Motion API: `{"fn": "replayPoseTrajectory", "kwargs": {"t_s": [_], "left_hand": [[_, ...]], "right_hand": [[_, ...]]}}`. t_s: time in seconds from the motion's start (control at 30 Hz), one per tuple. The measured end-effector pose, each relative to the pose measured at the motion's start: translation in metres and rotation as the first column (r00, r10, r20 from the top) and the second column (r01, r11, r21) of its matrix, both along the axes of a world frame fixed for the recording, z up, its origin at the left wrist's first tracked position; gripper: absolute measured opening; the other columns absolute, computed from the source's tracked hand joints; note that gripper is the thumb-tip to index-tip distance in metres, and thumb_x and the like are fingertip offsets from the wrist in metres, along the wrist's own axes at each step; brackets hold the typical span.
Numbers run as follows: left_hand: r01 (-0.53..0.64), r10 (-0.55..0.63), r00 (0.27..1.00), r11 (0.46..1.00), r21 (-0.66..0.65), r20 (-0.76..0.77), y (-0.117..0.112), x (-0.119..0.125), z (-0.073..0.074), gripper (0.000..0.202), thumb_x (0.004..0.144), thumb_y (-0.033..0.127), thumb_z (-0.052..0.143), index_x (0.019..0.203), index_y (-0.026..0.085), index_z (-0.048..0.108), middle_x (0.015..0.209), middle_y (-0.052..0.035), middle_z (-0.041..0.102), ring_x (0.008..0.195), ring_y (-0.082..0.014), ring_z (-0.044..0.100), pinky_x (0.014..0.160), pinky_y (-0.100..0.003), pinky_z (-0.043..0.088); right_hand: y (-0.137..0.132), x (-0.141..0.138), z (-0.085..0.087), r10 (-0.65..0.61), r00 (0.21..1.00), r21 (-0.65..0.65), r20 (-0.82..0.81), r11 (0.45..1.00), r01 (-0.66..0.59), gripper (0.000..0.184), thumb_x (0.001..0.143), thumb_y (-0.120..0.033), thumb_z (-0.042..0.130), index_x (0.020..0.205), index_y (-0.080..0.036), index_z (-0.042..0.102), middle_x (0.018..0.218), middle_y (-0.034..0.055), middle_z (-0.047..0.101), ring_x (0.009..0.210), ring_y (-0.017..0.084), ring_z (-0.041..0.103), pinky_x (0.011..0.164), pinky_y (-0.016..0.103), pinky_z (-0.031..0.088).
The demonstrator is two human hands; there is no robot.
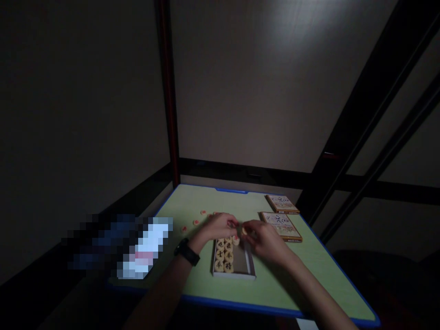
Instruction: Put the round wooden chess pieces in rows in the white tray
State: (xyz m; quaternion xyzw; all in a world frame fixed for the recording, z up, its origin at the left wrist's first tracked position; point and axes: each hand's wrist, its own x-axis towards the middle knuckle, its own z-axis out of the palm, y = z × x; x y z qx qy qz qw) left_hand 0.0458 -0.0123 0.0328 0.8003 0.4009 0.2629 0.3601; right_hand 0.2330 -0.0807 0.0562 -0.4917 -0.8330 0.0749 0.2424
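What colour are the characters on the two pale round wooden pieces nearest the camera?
Black on those pieces; the head view, the only one, shows it.

Characters on the game pieces, with the centre of the open tray (243, 262) taken as the centre of the dial. Round pieces (219, 266) in the tray bear black Chinese characters: 卒 at eight o'clock, what appears to be 將 at seven, and 士 at nine — with a second 卒 on its three o'clock side. At ten stands a character resembling 炮. Red marks on the loose discs (195, 222), towards ten and eleven o'clock, are too small to read. Two boxes (282, 225), towards two o'clock, carry dark brush-style lettering — too blurred to read.
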Motion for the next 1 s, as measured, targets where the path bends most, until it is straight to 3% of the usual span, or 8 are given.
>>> {"fn": "replayPoseTrajectory", "kwargs": {"t_s": [0.13, 0.23, 0.33, 0.5, 0.73, 0.9, 1.0], "left_hand": [[0.093, -0.067, 0.962, 0.992, 0.086, -0.264, -0.008, 0.001, 0.004, 0.024, 0.069, 0.024, 0.063, 0.087, 0.018, 0.078, 0.084, -0.0025, 0.077, 0.076, -0.0164, 0.066, 0.069, -0.023, 0.049], [0.117, -0.073, 0.948, 0.985, 0.128, -0.311, -0.009, 0.0, 0.003, 0.027, 0.069, 0.025, 0.063, 0.09, 0.021, 0.079, 0.085, -0.0011, 0.078, 0.077, -0.0153, 0.067, 0.069, -0.02, 0.048], [0.116, -0.07, 0.947, 0.985, 0.13, -0.312, -0.009, -0.001, 0.004, 0.028, 0.07, 0.024, 0.062, 0.092, 0.022, 0.08, 0.088, -0.0015, 0.078, 0.078, -0.0157, 0.067, 0.07, -0.021, 0.048], [0.095, -0.06, 0.946, 0.991, 0.096, -0.318, -0.011, -0.001, 0.008, 0.03, 0.069, 0.026, 0.063, 0.094, 0.023, 0.079, 0.09, -0.0011, 0.079, 0.081, -0.0163, 0.068, 0.071, -0.021, 0.049], [0.112, -0.081, 0.954, 0.99, 0.09, -0.29, -0.009, -0.002, 0.005, 0.029, 0.069, 0.026, 0.063, 0.093, 0.023, 0.079, 0.089, -0.0005, 0.078, 0.078, -0.0156, 0.068, 0.069, -0.021, 0.048], [0.128, -0.095, 0.958, 0.986, 0.107, -0.27, -0.006, -0.002, -0.002, 0.027, 0.071, 0.027, 0.062, 0.091, 0.022, 0.079, 0.085, -0.0005, 0.078, 0.073, -0.0146, 0.066, 0.066, -0.02, 0.047], [0.135, -0.103, 0.957, 0.985, 0.104, -0.27, -0.005, -0.002, -0.003, 0.027, 0.071, 0.027, 0.062, 0.09, 0.022, 0.079, 0.084, -0.0003, 0.077, 0.071, -0.0141, 0.065, 0.065, -0.02, 0.046]], "right_hand": [[-0.022, -0.009, -0.004, -0.059, 0.97, -0.038, 0.236, 0.997, 0.07, 0.017, 0.087, -0.013, 0.053, 0.092, -0.016, 0.069, 0.087, 0.0083, 0.071, 0.081, 0.019, 0.063, 0.07, 0.026, 0.04], [-0.025, -0.018, -0.005, -0.121, 0.916, -0.01, 0.383, 0.991, 0.135, 0.019, 0.087, -0.011, 0.051, 0.09, -0.016, 0.069, 0.086, 0.0095, 0.07, 0.085, 0.022, 0.062, 0.071, 0.028, 0.038], [-0.024, -0.024, -0.006, -0.139, 0.895, -0.007, 0.423, 0.988, 0.157, 0.02, 0.085, -0.01, 0.051, 0.089, -0.017, 0.069, 0.086, 0.0097, 0.071, 0.088, 0.023, 0.061, 0.072, 0.029, 0.038], [-0.026, -0.022, -0.007, -0.174, 0.91, -0.03, 0.377, 0.98, 0.199, 0.02, 0.085, -0.013, 0.054, 0.094, -0.018, 0.071, 0.093, 0.0105, 0.069, 0.09, 0.024, 0.061, 0.073, 0.029, 0.038], [-0.02, -0.005, 0.001, -0.18, 0.975, -0.158, 0.127, 0.967, 0.199, 0.012, 0.076, -0.018, 0.068, 0.087, -0.019, 0.072, 0.09, 0.0052, 0.065, 0.08, 0.019, 0.061, 0.068, 0.026, 0.037], [-0.012, -0.009, -0.002, -0.168, 0.971, -0.225, 0.171, 0.953, 0.204, 0.022, 0.073, -0.018, 0.069, 0.095, -0.021, 0.072, 0.088, 0.0037, 0.069, 0.077, 0.018, 0.061, 0.064, 0.025, 0.034], [-0.012, -0.015, -0.003, -0.172, 0.957, -0.203, 0.235, 0.954, 0.222, 0.026, 0.074, -0.017, 0.066, 0.099, -0.022, 0.069, 0.09, 0.0042, 0.069, 0.079, 0.019, 0.062, 0.064, 0.026, 0.032]]}}
